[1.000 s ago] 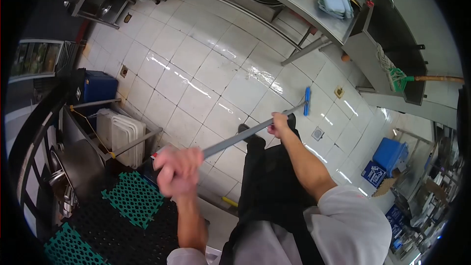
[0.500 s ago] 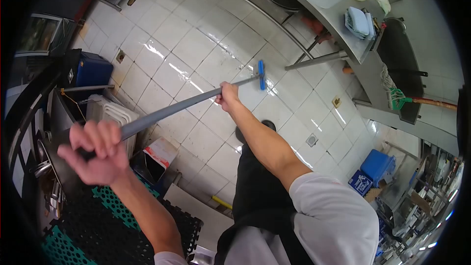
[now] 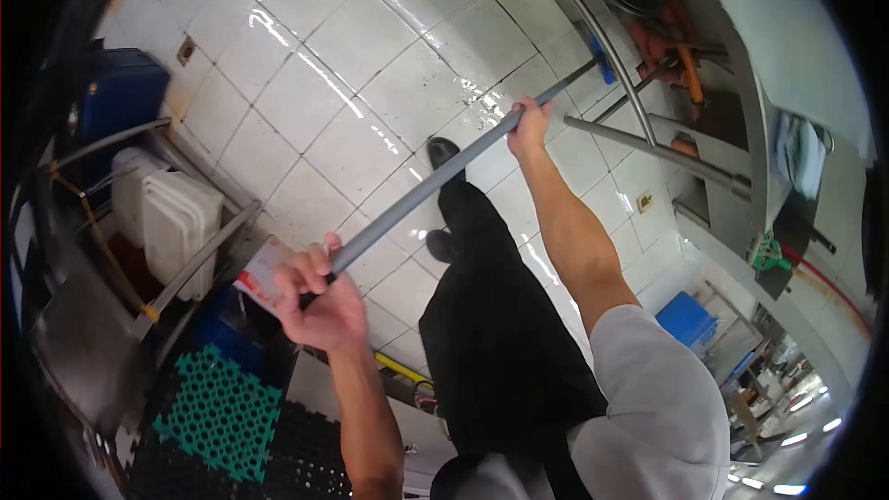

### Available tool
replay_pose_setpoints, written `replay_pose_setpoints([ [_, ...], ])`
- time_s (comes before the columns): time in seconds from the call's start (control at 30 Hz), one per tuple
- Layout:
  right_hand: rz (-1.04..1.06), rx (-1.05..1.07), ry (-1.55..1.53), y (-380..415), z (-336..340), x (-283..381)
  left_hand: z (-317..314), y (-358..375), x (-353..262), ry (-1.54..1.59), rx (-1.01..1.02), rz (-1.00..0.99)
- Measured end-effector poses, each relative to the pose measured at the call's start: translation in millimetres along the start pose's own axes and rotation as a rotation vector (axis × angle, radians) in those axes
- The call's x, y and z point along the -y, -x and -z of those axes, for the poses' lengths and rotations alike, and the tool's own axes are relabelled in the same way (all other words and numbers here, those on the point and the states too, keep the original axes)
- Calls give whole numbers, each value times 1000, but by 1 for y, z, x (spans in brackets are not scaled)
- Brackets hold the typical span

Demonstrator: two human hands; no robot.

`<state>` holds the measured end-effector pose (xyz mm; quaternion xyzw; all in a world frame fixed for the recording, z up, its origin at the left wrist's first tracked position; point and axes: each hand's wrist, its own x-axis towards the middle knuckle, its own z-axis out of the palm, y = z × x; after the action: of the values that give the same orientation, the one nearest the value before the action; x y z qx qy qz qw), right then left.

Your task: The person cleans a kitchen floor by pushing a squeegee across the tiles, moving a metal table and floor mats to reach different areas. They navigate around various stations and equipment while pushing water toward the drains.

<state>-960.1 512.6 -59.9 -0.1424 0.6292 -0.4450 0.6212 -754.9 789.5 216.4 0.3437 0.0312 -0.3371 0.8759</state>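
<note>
— Pushing a floor squeegee, is that it? Where is it?

— Yes. One grey handle (image 3: 435, 181) runs slantwise over the white tiled floor (image 3: 324, 74); its blue head (image 3: 600, 54) is far out, under the steel counter rail (image 3: 593, 32).

— And the grip?

— The left hand (image 3: 319, 301) is clenched round the near end, the right hand (image 3: 530, 120) grasps it further up. Two hands, one tool.

— How far along?

— Judging by the glare, the tiles are wet and streaked, so much seems left; the reach under the counter is in hand.

— Anything else countable?

— Two black shoes (image 3: 443, 150), a stack of white trays (image 3: 176, 222), one green mat (image 3: 218, 407), one blue crate (image 3: 685, 315).
</note>
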Motion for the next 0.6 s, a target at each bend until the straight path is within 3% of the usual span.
replay_pose_setpoints([
  [0.13,-67,73,-24,-93,13,14,36,-38,107,-117,-141,55],
  [0.23,61,-24,30,-163,9,27,71,-59,179,-207,-143,199],
  [0.33,84,-137,601,-212,20,43,84,-70,224,-214,-92,306],
  [0.37,-2,-132,720,-219,30,47,83,-73,230,-224,-80,303],
  [0.43,-182,-108,942,-224,46,49,74,-67,224,-216,-120,291],
  [0.53,-228,-14,952,-191,53,46,47,-53,171,-205,-107,262],
  [0.6,-153,46,914,-129,34,35,10,-49,113,-220,-191,199],
])
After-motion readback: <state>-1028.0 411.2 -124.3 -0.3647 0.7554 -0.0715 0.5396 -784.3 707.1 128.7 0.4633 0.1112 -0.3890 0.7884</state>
